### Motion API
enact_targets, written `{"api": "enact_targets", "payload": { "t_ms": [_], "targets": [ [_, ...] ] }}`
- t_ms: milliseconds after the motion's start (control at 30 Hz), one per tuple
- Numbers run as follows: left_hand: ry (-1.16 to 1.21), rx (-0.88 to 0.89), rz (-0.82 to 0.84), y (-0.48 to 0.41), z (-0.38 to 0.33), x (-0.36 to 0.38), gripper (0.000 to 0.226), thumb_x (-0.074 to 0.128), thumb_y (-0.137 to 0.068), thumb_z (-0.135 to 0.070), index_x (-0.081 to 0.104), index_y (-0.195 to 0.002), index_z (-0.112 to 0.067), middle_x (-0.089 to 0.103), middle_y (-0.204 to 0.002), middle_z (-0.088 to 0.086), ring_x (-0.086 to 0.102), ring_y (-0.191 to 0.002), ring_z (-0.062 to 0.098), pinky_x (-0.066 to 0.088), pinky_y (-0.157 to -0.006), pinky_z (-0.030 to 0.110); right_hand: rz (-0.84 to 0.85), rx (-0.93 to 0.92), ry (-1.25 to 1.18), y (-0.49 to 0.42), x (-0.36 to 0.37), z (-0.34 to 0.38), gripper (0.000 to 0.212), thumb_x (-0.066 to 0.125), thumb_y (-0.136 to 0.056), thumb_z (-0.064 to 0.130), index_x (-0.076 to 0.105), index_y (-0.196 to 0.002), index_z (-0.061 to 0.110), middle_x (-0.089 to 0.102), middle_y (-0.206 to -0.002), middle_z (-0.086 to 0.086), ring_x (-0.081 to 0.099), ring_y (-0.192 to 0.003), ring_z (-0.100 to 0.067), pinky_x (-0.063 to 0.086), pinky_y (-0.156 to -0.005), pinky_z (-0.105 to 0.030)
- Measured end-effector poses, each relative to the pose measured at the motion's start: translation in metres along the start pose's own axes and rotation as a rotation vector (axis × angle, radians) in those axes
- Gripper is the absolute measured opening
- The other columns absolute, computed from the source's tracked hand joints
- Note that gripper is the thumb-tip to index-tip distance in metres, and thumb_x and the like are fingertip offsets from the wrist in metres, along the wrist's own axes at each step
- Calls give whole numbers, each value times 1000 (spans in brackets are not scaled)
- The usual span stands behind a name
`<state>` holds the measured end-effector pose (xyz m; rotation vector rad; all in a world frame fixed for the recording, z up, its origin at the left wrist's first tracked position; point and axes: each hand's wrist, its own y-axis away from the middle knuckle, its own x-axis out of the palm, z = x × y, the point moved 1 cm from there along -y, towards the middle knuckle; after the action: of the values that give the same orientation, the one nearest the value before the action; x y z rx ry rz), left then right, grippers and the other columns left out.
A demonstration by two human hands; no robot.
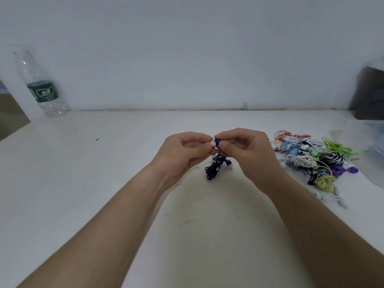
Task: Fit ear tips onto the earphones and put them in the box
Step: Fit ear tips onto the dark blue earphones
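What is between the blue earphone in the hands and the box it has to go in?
The pile of colourful earphones lies on the table between the blue earphone, pinched by the left hand and right hand, and the clear box. Lifting over it looks easy.

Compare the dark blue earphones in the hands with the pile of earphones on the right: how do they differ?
The dark blue earphones are a single set, held up by the left hand and right hand, cable dangling; the pile of earphones is many sets, lying on the table untouched. The blue set has a white ear tip at its bud; the pile mixes red, white, green, purple and yellow. Both have bundled cables.
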<state>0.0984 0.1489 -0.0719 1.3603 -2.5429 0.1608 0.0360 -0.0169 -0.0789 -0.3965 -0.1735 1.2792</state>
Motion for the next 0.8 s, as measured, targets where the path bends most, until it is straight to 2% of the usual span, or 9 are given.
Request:
{"api": "enact_targets", "payload": {
  "t_ms": [100,367,667,800],
  "targets": [
    [-3,-5,-11,0,1,0,13,67,-86,7,70,-97,0,75,-88,14,74,-82,23,57,-76,22,5,-13,42,-1,1,1,30,66,-88,-10,74,-87,19,76,-77,1,73,-72,-15,59,-74,-27],
    [34,-11,22,2,-3,3,13,64,-90,5,68,-102,1,75,-90,16,75,-84,22,57,-76,20,-47,-14,39,0,2,-1,31,67,-88,-7,74,-89,23,76,-77,6,73,-76,-15,60,-77,-33],
    [55,-53,18,3,-3,3,11,65,-88,5,71,-94,-2,75,-89,15,75,-83,22,57,-72,19,-4,-21,43,0,-1,1,31,68,-86,-10,75,-87,21,76,-82,-6,74,-81,-27,61,-83,-42],
    [29,-42,23,3,-3,2,11,65,-87,6,70,-94,-1,75,-86,14,75,-81,22,57,-72,19,-1,-35,65,0,1,3,32,68,-86,-10,74,-86,21,76,-78,1,74,-77,-21,61,-79,-34]
  ]
}}
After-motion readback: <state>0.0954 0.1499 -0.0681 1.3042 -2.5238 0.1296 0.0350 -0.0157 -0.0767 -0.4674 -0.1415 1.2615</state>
